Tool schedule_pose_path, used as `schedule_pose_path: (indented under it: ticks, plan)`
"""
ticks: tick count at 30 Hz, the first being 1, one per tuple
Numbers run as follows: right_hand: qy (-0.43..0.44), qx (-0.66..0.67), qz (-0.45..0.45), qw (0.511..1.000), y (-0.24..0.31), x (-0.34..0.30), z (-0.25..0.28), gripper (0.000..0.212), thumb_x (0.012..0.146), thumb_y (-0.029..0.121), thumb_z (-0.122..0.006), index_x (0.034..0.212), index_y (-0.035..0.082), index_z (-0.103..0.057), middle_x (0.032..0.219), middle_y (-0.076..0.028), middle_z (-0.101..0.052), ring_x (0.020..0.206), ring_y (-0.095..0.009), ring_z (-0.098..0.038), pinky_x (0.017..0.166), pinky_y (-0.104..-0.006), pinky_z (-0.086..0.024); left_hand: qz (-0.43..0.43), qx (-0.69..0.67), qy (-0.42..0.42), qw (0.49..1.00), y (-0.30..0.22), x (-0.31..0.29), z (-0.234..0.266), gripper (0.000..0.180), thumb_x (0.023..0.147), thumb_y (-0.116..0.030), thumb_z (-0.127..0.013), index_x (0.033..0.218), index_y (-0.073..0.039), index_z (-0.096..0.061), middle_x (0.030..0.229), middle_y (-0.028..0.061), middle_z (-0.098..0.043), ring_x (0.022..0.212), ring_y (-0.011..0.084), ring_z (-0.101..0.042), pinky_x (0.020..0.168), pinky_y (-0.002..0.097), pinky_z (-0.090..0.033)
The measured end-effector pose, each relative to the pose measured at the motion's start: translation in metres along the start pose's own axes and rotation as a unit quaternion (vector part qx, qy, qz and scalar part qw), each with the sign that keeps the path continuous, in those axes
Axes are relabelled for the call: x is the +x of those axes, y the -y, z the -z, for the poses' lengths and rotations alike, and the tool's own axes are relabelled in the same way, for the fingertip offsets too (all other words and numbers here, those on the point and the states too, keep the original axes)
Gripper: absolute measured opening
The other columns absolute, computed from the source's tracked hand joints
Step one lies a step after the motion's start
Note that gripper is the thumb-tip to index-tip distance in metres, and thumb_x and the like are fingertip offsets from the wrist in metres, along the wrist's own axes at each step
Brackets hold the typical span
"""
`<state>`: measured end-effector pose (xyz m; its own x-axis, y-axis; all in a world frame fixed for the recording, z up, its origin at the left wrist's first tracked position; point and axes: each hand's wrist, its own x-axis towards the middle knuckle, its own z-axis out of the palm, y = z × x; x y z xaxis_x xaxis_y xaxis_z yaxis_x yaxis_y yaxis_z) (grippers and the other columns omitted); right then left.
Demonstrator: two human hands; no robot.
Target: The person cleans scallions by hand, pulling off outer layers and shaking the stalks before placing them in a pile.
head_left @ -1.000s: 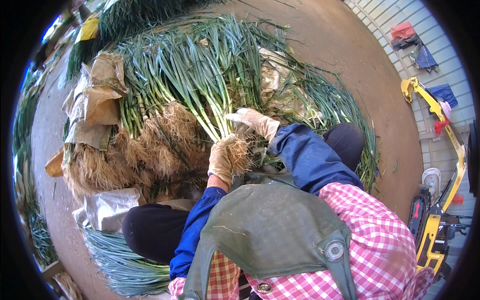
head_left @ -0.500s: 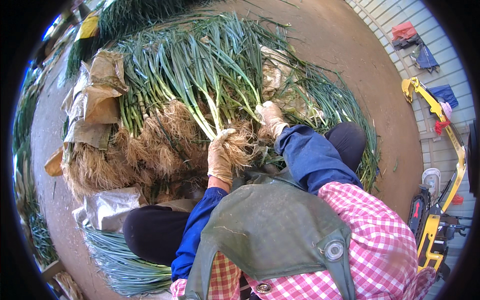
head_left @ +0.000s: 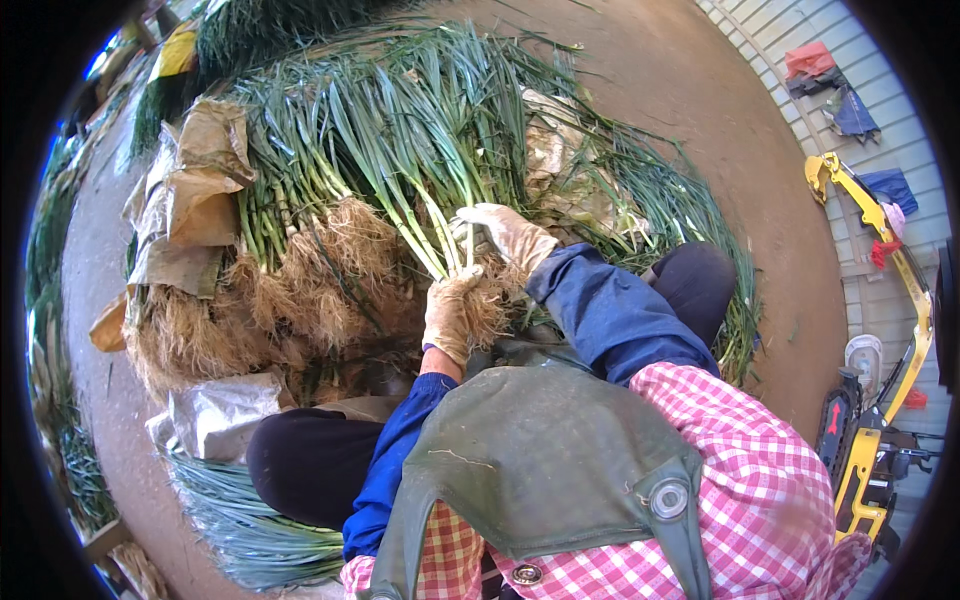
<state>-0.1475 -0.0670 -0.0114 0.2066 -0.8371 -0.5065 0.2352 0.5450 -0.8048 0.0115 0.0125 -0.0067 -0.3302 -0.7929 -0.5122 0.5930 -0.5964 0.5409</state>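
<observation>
A broad heap of green onions [head_left: 370, 130] lies in front of me, leaves pointing away and shaggy brown roots [head_left: 350, 245] toward me. In its tan work glove, my left hand [head_left: 452, 312] is closed round the root ends of several green onions, whose pale stems [head_left: 432, 235] rise from the fist. Just beyond it on the right, my gloved right hand [head_left: 508, 236] pinches the stem of one green onion beside that bunch. Part of the roots under my hands is hidden by the gloves.
Brown sacking [head_left: 200, 200] covers the heap's left side, and another pale sack [head_left: 560, 160] lies at right among loose leaves. A second bundle of green onions [head_left: 250, 525] rests by my left knee. At far right stands a yellow mini excavator [head_left: 868, 470] beside a white panelled wall [head_left: 885, 80].
My right hand has moved left from the stems at right to beside the left hand, now on an upright stem. The left hand has shifted slightly, still holding its bunch.
</observation>
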Motion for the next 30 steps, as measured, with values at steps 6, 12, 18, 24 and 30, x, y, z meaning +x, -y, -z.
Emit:
schedule_pose_path:
  ticks: [6, 12, 18, 24, 30]
  plan:
    - [-0.061, -0.016, -0.02, 0.998, 0.027, -0.028, 0.039, 0.032, 0.093, 0.026, -0.049, 0.104, -0.003, -0.059, 0.067, 0.002, -0.053, 0.049, -0.005, -0.042, 0.046, -0.0226, -0.04, 0.001, -0.036, 0.011, 0.999, 0.01, 0.011, 0.002, 0.009, 0.082, -0.006, -0.061, 0.086, 0.002, -0.063, 0.072, 0.009, -0.063, 0.065, 0.0185, -0.063, 0.058, 0.0282, -0.052]
    - [-0.179, 0.017, 0.147, 0.973, 0.056, -0.032, 0.049, 0.021, 0.093, 0.024, -0.051, 0.095, 0.005, -0.06, 0.057, 0.004, -0.05, 0.037, -0.003, -0.031, 0.032, -0.0181, -0.026, 0.006, 0.012, -0.067, 0.998, -0.001, 0.001, 0.004, 0.01, 0.08, -0.008, -0.065, 0.085, 0.0, -0.064, 0.064, 0.0088, -0.061, 0.052, 0.0181, -0.059, 0.048, 0.0266, -0.049]
    - [-0.229, -0.338, 0.105, 0.907, 0.006, 0.003, 0.011, 0.029, 0.084, 0.03, -0.064, 0.104, 0.009, -0.061, 0.07, -0.002, -0.063, 0.058, -0.01, -0.055, 0.05, -0.0263, -0.044, -0.001, 0.04, -0.066, 0.997, 0.002, 0.005, 0.006, 0.011, 0.081, -0.012, -0.063, 0.087, -0.002, -0.067, 0.063, 0.0077, -0.062, 0.048, 0.0152, -0.056, 0.045, 0.0251, -0.045]
    - [-0.21, -0.685, 0.028, 0.697, -0.019, 0.037, 0.019, 0.038, 0.081, 0.029, -0.065, 0.109, 0.005, -0.056, 0.084, -0.012, -0.064, 0.071, -0.023, -0.062, 0.064, -0.0359, -0.048, 0.009, 0.027, -0.059, 0.998, 0.005, 0.011, 0.014, 0.015, 0.082, -0.011, -0.061, 0.09, 0.001, -0.066, 0.066, 0.01, -0.064, 0.052, 0.0178, -0.059, 0.048, 0.026, -0.048]
    - [-0.098, -0.247, 0.079, 0.961, 0.004, 0.025, 0.034, 0.024, 0.079, 0.024, -0.068, 0.09, 0.004, -0.062, 0.074, -0.003, -0.064, 0.061, -0.011, -0.055, 0.056, -0.0257, -0.043, -0.028, 0.023, -0.092, 0.995, 0.001, 0.006, 0.014, 0.017, 0.083, -0.01, -0.059, 0.092, 0.004, -0.064, 0.077, 0.0113, -0.066, 0.064, 0.0223, -0.064, 0.057, 0.029, -0.051]
